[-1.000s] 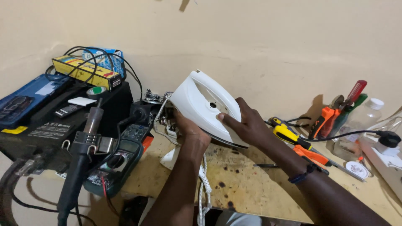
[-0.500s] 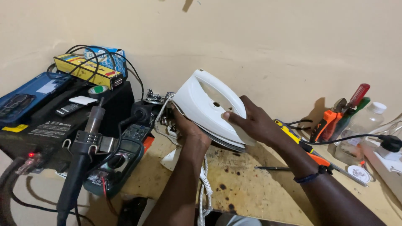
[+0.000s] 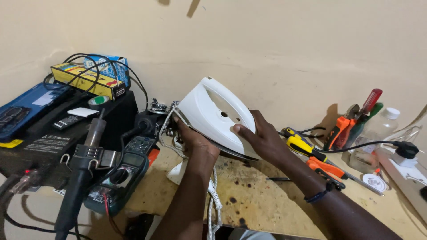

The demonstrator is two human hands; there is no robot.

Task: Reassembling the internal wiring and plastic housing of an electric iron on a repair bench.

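A white clothes iron (image 3: 209, 113) is held tilted on its side above the wooden bench (image 3: 267, 200), handle toward the wall. My left hand (image 3: 191, 140) grips its rear lower end, where the cord enters. My right hand (image 3: 260, 138) clasps the right edge of its body, fingers on the white shell and the dark soleplate edge. The white braided cord (image 3: 215, 200) hangs down past my left forearm off the bench front.
A multimeter (image 3: 122, 178) and a hot-air wand (image 3: 82, 171) lie at left beside a black box (image 3: 49, 142) stacked with cartons. Screwdrivers (image 3: 307, 149), pliers (image 3: 340, 129), a plastic bottle (image 3: 378, 129) and a black plug (image 3: 404, 149) crowd the right.
The iron has tipped a little more upright and shifted slightly left in both hands. My right hand has slid lower along its edge.
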